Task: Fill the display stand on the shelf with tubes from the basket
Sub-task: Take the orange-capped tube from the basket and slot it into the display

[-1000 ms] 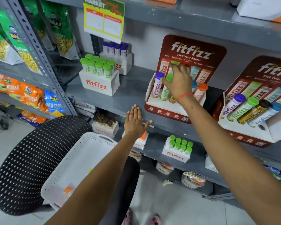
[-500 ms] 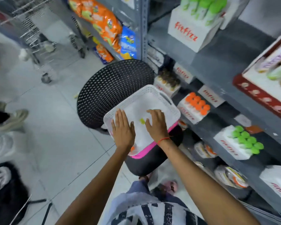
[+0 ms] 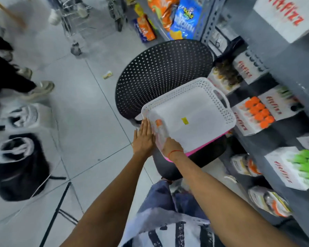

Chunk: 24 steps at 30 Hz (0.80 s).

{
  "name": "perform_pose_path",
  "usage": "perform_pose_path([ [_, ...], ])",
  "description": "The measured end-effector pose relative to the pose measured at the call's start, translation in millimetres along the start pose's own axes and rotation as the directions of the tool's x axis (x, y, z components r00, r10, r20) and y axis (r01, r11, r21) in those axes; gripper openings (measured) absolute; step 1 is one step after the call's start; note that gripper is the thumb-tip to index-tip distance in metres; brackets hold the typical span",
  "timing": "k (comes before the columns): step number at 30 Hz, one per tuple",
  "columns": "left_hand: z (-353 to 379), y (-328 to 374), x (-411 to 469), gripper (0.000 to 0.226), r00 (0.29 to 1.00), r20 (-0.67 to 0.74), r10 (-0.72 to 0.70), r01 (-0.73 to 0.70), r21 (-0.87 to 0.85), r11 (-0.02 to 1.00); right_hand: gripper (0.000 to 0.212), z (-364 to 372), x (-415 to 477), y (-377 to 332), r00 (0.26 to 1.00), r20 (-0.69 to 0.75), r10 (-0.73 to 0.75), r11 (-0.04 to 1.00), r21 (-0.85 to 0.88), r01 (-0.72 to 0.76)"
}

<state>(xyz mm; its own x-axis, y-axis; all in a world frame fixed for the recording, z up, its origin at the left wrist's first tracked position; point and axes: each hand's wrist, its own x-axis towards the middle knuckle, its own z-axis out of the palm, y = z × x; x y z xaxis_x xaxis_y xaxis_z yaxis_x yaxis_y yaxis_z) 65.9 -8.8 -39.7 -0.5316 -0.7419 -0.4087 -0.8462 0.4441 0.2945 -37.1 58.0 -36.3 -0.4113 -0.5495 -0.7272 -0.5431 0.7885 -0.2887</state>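
Note:
A white perforated basket (image 3: pixel 185 87) sits on a black seat, on top of a pink-edged item (image 3: pixel 206 146). One tube with an orange cap (image 3: pixel 158 126) lies along the basket's near-left wall; a small yellow sticker (image 3: pixel 185 120) is on the basket floor. My left hand (image 3: pixel 144 138) lies flat, fingers straight, against the outside of the basket's left rim. My right hand (image 3: pixel 172 147) reaches into the near-left corner, with its fingers curled down onto the tube's near end. The display stand is out of view.
A black perforated chair back (image 3: pixel 161 68) rises behind the basket. The grey shelf unit on the right holds white boxes of orange-capped tubes (image 3: pixel 257 111) and green-capped tubes (image 3: pixel 307 163). A black bag (image 3: pixel 20 166) and another person's shoes (image 3: pixel 37 90) are on the floor at left.
My view has swung down from the shelf to the basket. My right hand left the display stand, came into the basket and curled onto the tube; my left hand shifted to the basket's left rim.

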Motion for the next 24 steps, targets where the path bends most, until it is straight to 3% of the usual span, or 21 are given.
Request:
perform_pose_path([
  [5, 1.1, -0.9, 1.4, 0.058, 1.0, -0.003, -0.001, 0.001, 0.055, 0.998, 0.052, -0.7, -0.4, 6.4, 0.999, -0.033, 0.021, 0.999, -0.043, -0.022],
  [8, 3.9, 4.3, 2.3, 0.056, 0.997, -0.065, 0.034, -0.024, 0.146, 0.989, 0.054, -24.7, -12.6, 14.3, 0.99, -0.142, 0.008, 0.998, 0.055, 0.0],
  [11, 4.9, 20.5, 5.8, 0.054, 0.983, -0.137, 0.126, -0.096, 0.204, 0.974, 0.042, -63.5, -29.0, 27.9, 0.952, -0.302, -0.044, 0.993, 0.095, 0.076],
  [17, -4.3, 100.2, 16.2, 0.056, 0.925, -0.24, 0.294, -0.25, 0.198, 0.948, 0.035, -142.2, -93.9, 85.1, 0.881, -0.454, -0.135, 0.951, 0.19, 0.244],
  [21, -10.1, 187.2, 6.5, 0.056, 0.837, -0.286, 0.467, -0.423, 0.204, 0.883, 0.03, -190.2, -166.2, 143.3, 0.74, -0.672, -0.036, 0.941, 0.226, 0.252],
  [24, -15.0, 258.4, -13.7, 0.058, 0.695, -0.345, 0.631, -0.596, 0.215, 0.773, 0.03, -224.8, -229.0, 186.4, 0.576, -0.817, 0.039, 0.941, 0.224, 0.254],
])
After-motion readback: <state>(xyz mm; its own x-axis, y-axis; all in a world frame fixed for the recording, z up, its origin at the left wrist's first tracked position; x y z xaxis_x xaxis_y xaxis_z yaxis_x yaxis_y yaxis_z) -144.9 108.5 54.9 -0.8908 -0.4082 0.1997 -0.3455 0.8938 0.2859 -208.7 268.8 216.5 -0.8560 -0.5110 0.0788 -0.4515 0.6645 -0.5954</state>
